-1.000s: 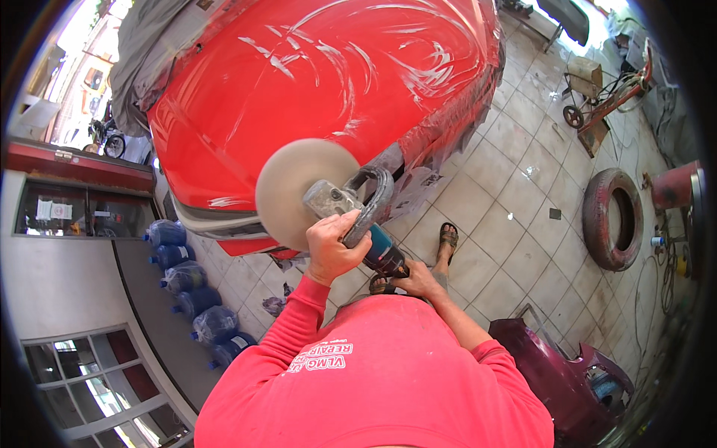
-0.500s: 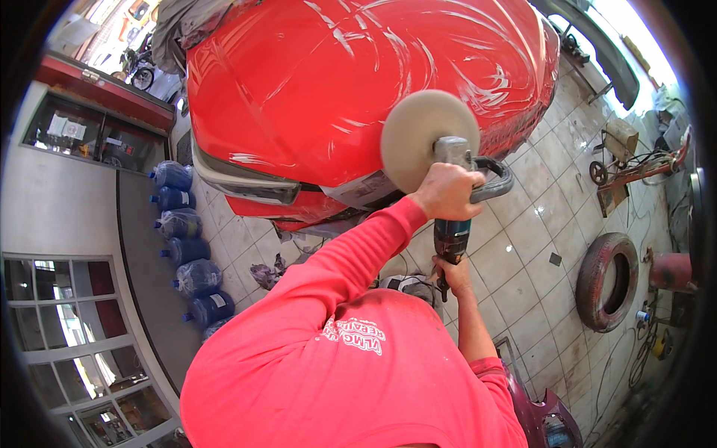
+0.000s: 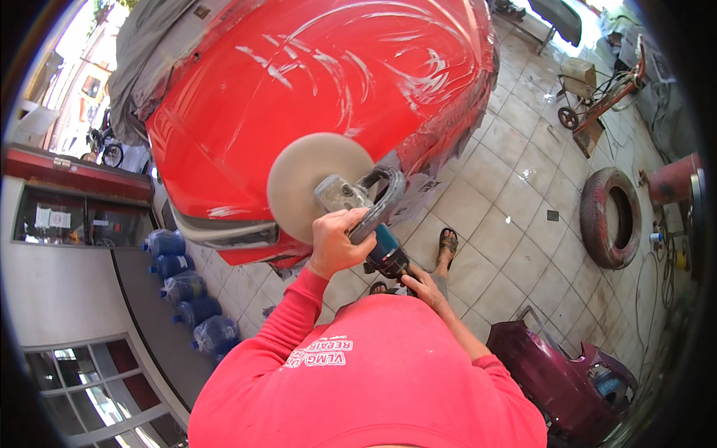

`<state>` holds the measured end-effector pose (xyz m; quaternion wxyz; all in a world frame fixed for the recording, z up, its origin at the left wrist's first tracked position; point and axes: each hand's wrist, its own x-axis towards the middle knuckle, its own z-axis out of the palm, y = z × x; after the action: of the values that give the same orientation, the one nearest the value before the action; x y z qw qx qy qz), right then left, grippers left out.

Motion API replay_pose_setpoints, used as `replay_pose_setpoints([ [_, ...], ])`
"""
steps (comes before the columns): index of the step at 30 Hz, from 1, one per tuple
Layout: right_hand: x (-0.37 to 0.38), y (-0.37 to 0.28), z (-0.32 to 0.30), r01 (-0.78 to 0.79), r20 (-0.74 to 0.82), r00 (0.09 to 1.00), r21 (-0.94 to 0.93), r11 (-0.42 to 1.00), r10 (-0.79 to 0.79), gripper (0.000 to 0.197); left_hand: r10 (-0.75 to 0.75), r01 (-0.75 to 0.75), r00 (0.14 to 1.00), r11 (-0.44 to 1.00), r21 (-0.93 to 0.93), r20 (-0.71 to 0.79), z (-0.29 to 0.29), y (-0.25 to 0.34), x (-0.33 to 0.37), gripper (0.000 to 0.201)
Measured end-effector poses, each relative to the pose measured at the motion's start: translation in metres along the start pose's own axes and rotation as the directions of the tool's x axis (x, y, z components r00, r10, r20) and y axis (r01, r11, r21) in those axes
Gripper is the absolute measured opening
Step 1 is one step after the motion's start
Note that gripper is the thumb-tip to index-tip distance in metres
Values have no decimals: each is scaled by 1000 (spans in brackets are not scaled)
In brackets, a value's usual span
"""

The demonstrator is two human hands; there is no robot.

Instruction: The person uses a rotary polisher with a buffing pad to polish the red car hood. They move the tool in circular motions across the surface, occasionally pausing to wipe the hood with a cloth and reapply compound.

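A teal-and-black electric polisher [image 3: 388,250] is held between my two hands, slanting up and to the left. My left hand [image 3: 336,243] is closed round the grey loop handle [image 3: 393,196] near its head. Farther back, my right hand [image 3: 426,288] wraps the rear of the body, partly hidden by the tool and my chest. The round pale buffing pad [image 3: 299,179], blurred as if spinning, lies over the near edge of a red car hood [image 3: 246,142]. White streaks of compound [image 3: 429,75] mark the hood beyond the pad.
Grey cloth [image 3: 146,67] covers the car's far left part. Blue water jugs [image 3: 200,310] line the left wall. To the right are a tyre [image 3: 631,224], a wheeled cart [image 3: 590,97] and a purple bumper [image 3: 553,381]. My sandalled foot [image 3: 447,246] stands on the tiles [image 3: 515,261].
My hands and the polisher have moved left across the view, and the pad now sits nearer the hood's front-left edge. The whole view has shifted too, bringing the purple bumper and my feet into sight.
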<state>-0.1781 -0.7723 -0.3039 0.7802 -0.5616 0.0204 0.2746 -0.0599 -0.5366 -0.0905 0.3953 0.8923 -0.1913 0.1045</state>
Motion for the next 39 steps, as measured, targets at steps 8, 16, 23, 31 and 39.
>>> replay_pose_setpoints([
  [8, 13, -22, -48, 109, -305, 947, -1, 994, -104, 67, 125, -152, 947, 986, 72, 295, 99, 33, 162, 40],
  [16, 49, -56, -90, 133, -418, 902, 37, 990, -106, 67, 126, -160, 944, 983, 90, 304, 143, 50, 236, 41],
  [23, 26, -12, -33, 122, -334, 921, -247, 961, -202, 67, 104, -119, 969, 991, 54, 224, 84, 21, 140, 36],
  [31, 2, 2, 7, -36, -109, 994, -307, 951, 3, 65, 133, -132, 991, 989, 60, 2, 26, 4, 26, 37],
  [39, 35, -46, -33, -134, -447, 895, -309, 942, -19, 36, 227, -237, 950, 971, 22, 217, 90, 21, 143, 36],
])
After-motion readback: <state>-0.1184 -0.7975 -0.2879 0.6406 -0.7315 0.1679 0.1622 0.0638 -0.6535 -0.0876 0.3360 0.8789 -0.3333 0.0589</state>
